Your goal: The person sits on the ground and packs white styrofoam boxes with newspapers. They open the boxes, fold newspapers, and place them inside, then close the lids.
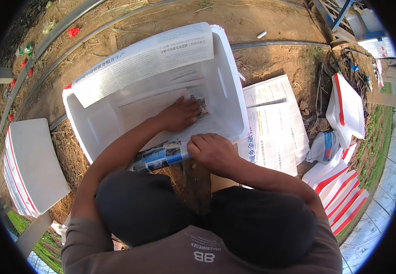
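A white foam box (228, 82) stands before my knees, with its inside towards me. Newspaper sheets line it: one sheet (143, 61) hangs over the far rim, and another, with colour photos (165, 154), folds over the near rim. My left hand (180, 114) reaches inside and presses palm down on the newspaper at the bottom, fingers slightly apart, holding nothing. The fingers of my right hand (213, 150) curl over the near rim and the newspaper there. What lies under its palm is hidden.
A newspaper stack (275, 130) lies on the ground at the right. Beyond it are foam lids with red tape (338, 195), a white foam box (348, 106) and a plastic bag (324, 145). Stacked white foam pieces (37, 164) stand at the left. Metal pipes (71, 25) run behind.
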`<state>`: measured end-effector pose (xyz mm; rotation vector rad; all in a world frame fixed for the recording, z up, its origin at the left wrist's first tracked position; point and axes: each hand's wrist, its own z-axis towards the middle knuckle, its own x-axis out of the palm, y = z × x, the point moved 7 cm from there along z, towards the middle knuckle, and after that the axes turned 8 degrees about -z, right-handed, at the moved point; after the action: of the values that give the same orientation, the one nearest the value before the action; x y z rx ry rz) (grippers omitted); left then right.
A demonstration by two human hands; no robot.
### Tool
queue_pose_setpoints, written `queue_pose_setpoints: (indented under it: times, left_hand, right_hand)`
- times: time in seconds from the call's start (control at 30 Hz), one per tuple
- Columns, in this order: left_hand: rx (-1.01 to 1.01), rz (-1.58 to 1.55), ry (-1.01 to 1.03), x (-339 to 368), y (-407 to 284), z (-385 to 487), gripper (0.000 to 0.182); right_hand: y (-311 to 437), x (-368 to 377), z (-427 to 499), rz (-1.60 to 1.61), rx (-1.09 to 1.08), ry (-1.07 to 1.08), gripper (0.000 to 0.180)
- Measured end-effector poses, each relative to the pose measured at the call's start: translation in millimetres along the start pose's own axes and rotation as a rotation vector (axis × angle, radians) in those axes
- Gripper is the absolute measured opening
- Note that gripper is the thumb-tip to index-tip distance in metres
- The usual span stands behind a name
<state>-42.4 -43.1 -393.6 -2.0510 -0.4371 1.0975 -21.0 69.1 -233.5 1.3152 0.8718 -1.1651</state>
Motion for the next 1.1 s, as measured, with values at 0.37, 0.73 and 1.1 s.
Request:
queue_pose_setpoints:
  times: [0.37,0.73,1.1]
  left_hand:
    - [-0.138,-0.69,0.141,16,-23,-19,0.055]
    - [-0.539,-0.123,0.217,14,42,-114,0.041]
    - [-0.004,-0.197,0.035,20,-2,31,0.043]
  right_hand:
    - [1,2,1,0.022,0.001,0.047,0.024]
    - [-3,2,5,0.01,0.013,-0.01,0.027]
    - [0,1,5,-0.031,-0.008,-0.009,0.019]
